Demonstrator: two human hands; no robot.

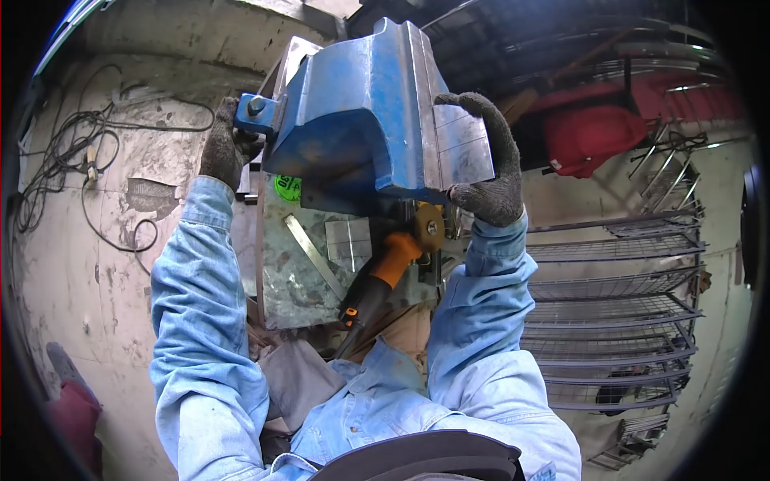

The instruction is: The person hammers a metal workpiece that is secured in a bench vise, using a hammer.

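A large blue vise stands at the top centre, over the metal table. Against its jaw at the right is a flat metal plate with thin lines marked on it. My gloved right hand grips this plate, fingers at its top edge and thumb at its lower edge. At the vise's left side, my gloved left hand is closed by the blue bracket with a bolt; its fingers are partly hidden. An orange and black angle grinder lies on the table below the vise.
On the metal table lie a metal strip, a second marked plate and a green round label. Wire racks stand at the right, a red cloth above them. Black cable coils at the left.
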